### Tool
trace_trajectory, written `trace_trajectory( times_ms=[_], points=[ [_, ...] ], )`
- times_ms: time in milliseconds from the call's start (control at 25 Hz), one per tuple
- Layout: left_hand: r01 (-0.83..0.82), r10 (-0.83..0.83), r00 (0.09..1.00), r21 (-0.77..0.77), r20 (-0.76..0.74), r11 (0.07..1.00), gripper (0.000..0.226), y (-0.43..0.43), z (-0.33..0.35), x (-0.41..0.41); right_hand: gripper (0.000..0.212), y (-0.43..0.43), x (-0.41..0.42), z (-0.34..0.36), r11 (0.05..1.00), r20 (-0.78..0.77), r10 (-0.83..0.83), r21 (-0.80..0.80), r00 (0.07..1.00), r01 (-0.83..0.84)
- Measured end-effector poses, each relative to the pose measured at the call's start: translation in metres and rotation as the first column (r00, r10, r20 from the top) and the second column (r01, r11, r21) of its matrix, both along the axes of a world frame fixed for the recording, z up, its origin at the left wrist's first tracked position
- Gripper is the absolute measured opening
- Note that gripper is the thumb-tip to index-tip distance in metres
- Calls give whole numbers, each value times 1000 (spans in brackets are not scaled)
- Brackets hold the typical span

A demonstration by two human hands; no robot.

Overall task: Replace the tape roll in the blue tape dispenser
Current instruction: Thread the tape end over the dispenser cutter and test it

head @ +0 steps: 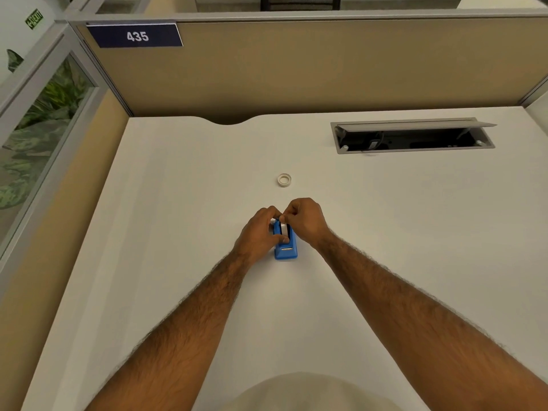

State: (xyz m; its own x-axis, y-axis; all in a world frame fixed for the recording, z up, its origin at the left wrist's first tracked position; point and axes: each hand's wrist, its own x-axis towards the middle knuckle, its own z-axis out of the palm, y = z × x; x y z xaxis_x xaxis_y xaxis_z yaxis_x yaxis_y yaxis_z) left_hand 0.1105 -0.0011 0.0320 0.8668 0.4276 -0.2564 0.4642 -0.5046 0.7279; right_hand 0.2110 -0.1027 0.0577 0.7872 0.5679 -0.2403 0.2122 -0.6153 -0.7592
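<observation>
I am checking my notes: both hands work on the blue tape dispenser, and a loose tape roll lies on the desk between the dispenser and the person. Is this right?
Not quite. The head view shows both hands, left hand and right hand, on the blue tape dispenser, but the loose tape roll lies beyond it, farther from the person.

My left hand [261, 229] and right hand [302, 221] cover the far end of the blue tape dispenser [285, 247], so most of the white roll [284, 228] in it is hidden; whether my fingertips pinch that roll or the dispenser body cannot be told. The spare tape roll [284, 180], toward the worktop's [178, 203] far edge, is too small to show detail. The open cable hatch's [412, 134] interior is dark. The worktop's near edge is cut off by the frame.
</observation>
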Motion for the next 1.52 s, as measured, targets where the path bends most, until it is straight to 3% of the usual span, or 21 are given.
trace_trajectory(
  times_ms=[160, 600, 760, 880, 1120, 1320, 1520],
  points=[
    [3, -3, 1000, 1, 5, 1000, 46, 2, -1, 0, 12, -8, 4, 3, 996, -21, 92, -4, 995, -93],
    [-17, 18, 1000, -22, 4, 1000, 47, 0, 1, -2, 10, 0, 3, -1, 998, 25, 44, -37, 999, -44],
    [-28, 28, 1000, -29, 1, 999, 49, -1, 1, -2, 14, -6, 11, 6, 992, -54, 117, -39, 992, -119],
    [-38, 38, 999, -52, -12, 998, 52, 1, 1, -2, 12, -10, 9, 7, 973, 35, 224, -67, 974, -222],
    [-32, 33, 999, -118, 8, 992, 54, 7, 3, -7, 10, -5, 0, 4, 971, 200, 212, -150, 956, -184],
    [-31, 33, 999, -102, 17, 994, 50, 5, 2, -6, 8, -5, -8, 2, 906, 336, 390, -304, 857, -294],
    [-13, 15, 1000, -89, 23, 996, 51, 5, 4, -6, 7, -6, -8, 3, 895, 394, 424, -318, 816, -312]
  ],
)
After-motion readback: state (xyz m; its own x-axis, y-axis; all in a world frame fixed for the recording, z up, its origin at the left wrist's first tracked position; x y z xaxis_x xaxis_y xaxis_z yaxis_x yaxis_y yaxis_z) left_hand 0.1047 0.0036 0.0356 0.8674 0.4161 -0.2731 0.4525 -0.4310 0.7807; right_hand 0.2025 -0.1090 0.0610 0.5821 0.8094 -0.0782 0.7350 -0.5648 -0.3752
